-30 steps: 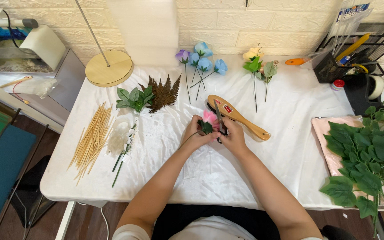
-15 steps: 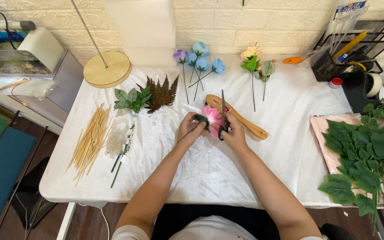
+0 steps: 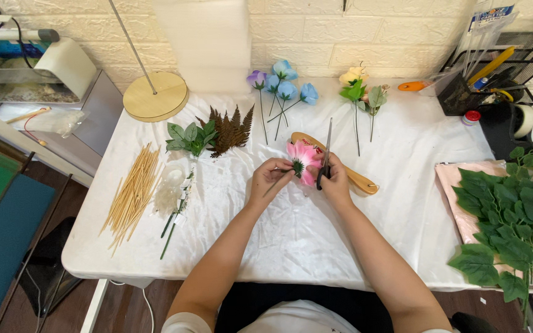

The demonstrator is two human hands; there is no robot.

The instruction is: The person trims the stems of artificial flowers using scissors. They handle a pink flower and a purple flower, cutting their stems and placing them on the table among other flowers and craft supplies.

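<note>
Two bare hands meet over the middle of the white-draped surface (image 3: 291, 234). Left hand (image 3: 271, 180): grip pinched on the thin green stem of a pink artificial flower (image 3: 300, 163), whose head is turned underside-up so that its dark green calyx shows. Right hand (image 3: 335, 182): grip wrapped round the dark handles of a pair of scissors (image 3: 324, 154), blades pointing away from the body and lying just beside the flower head; whether the blades are parted cannot be told.

Step in hand, as judged: trimming the stem close under the bloom. The next move would call for the blades to be set across the stem at the calyx while the left grip steadies it.

Beneath the right hand lies a light wooden handled tool (image 3: 356, 179). Further back rest blue and purple artificial roses (image 3: 284, 86), a yellow flower sprig (image 3: 356, 83), brown fern fronds (image 3: 229, 129) and green leaf sprays (image 3: 189, 137). At left lie a bundle of thin bamboo sticks (image 3: 132, 194) and white blossom stems (image 3: 177, 194); at right, a large green leafy vine (image 3: 516, 213).
</note>
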